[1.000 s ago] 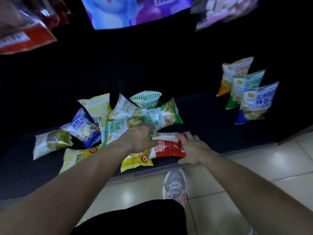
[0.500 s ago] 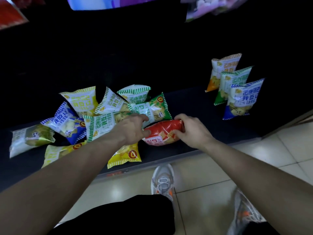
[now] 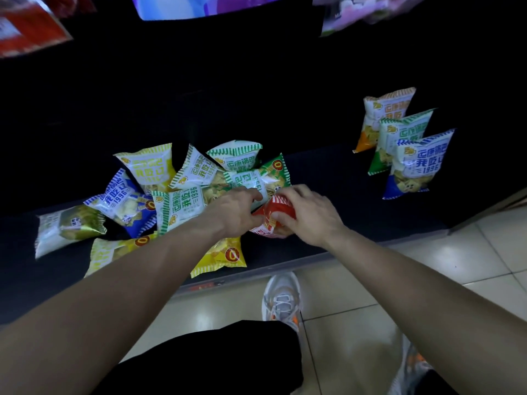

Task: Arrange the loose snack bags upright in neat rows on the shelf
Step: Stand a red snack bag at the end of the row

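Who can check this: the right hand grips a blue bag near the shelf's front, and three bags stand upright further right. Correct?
No: the head view shows the right hand gripping a red bag, not blue. The three upright bags do stand further right.

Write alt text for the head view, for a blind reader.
The right hand grips a red snack bag, left hand at its edge, beside a loose pile on a dark shelf; three bags stand upright farther right.

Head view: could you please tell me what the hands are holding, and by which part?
The right hand grips the red snack bag around its right side. The left hand meets its left edge; a grip there cannot be told.
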Demonstrator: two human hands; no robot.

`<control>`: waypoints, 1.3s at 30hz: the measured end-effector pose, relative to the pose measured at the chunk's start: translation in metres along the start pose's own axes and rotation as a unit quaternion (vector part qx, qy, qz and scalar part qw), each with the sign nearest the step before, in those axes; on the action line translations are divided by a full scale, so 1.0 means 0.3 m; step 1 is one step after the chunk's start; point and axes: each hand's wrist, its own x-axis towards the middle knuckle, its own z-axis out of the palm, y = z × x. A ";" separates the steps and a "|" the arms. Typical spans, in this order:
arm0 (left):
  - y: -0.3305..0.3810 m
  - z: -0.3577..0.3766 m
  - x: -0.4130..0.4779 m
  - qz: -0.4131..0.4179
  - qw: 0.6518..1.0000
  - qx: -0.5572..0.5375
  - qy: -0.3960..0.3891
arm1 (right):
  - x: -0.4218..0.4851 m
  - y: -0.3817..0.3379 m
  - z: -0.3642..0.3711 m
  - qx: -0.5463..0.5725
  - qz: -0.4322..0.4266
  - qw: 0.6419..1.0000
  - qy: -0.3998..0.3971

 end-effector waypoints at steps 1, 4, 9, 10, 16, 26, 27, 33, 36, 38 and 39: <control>-0.014 0.002 -0.001 -0.005 1.000 -0.004 0.002 | 0.009 -0.005 0.010 -0.030 -0.004 0.999 -0.033; -0.059 0.004 -0.004 -0.018 1.000 -0.015 0.000 | 0.019 -0.012 0.019 -0.082 -0.014 0.993 -0.083; -0.077 -0.021 -0.023 -0.007 1.000 -0.028 0.004 | -0.003 0.008 -0.105 0.056 0.042 0.996 -0.052; -0.066 -0.032 -0.031 -0.001 0.999 -0.043 0.008 | -0.019 0.015 -0.155 0.092 0.048 0.993 -0.056; 0.068 -0.148 -0.099 0.052 0.983 -0.176 0.006 | -0.181 0.055 -0.483 0.211 0.058 0.973 -0.072; 0.437 -0.298 -0.260 0.120 0.961 -0.244 0.057 | -0.488 0.089 -0.729 0.326 0.078 0.942 0.014; 0.455 -0.302 -0.271 0.112 0.972 -0.196 0.069 | -0.498 0.097 -0.743 0.264 0.078 0.960 0.049; 0.558 -0.285 -0.270 0.117 0.988 -0.001 0.096 | -0.509 0.034 -0.715 -0.122 0.004 0.992 -0.039; 0.597 -0.276 -0.249 0.141 0.983 0.016 0.118 | -0.489 0.070 -0.680 -0.129 0.038 0.989 -0.065; 0.594 -0.274 -0.225 0.145 0.974 -0.116 0.132 | -0.489 0.127 -0.694 -0.058 0.069 0.995 -0.043; 0.584 -0.272 -0.210 0.137 0.959 -0.205 0.136 | -0.494 0.159 -0.700 -0.002 0.079 0.996 -0.028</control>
